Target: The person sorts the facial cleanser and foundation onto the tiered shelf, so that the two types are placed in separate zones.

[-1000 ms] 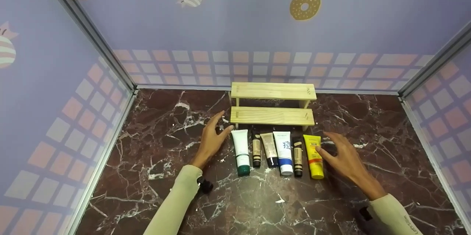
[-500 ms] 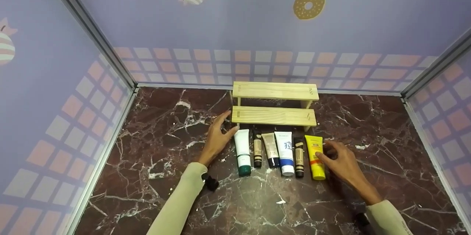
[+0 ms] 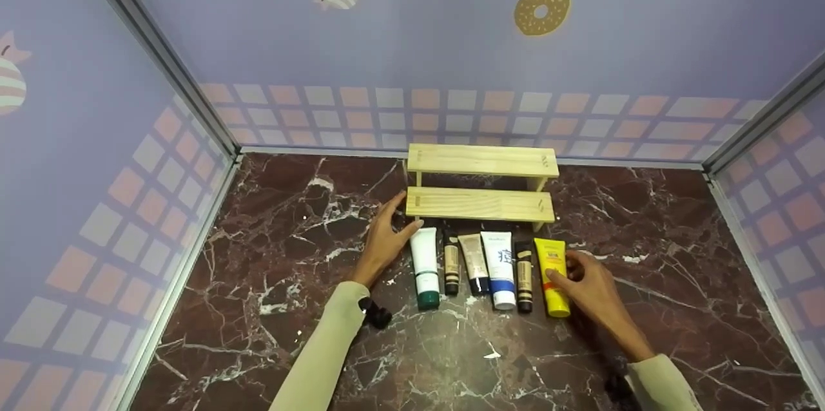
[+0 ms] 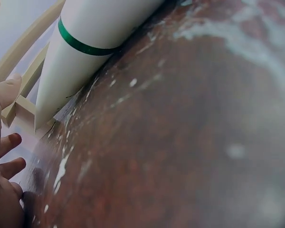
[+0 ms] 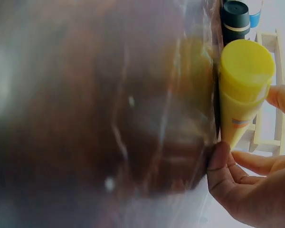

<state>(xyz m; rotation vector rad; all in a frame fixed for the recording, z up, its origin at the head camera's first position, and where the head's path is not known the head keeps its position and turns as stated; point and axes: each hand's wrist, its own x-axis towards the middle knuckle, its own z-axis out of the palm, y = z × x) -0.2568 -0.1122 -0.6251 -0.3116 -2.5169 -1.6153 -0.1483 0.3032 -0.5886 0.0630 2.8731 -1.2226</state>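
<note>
Several squeeze tubes and two slim black-and-beige tubes lie in a row on the dark marbled tabletop. At the right end is a yellow squeeze tube [image 3: 551, 276]. My right hand [image 3: 592, 285] pinches it, thumb on its upper face and fingers curled at its right side. In the right wrist view the yellow cap [image 5: 247, 64] faces the camera. My left hand [image 3: 381, 240] has its fingers spread at the left end of a two-step wooden rack [image 3: 480, 203]. Its thumb tip is right at the flat end of a white tube with a green cap [image 3: 425, 266].
Between the end tubes lie a slim tube [image 3: 452, 263], a beige tube with a dark cap [image 3: 474, 263], a white-and-blue tube [image 3: 498, 269] and another slim tube [image 3: 524, 276]. Behind the rack rises a purple wall [image 3: 425, 44]; side walls flank the tabletop [image 3: 290, 237].
My right hand has closed in on the yellow tube, its fingers curling to the tube's side. My left hand has moved slightly right, toward the rack and the white-and-green tube.
</note>
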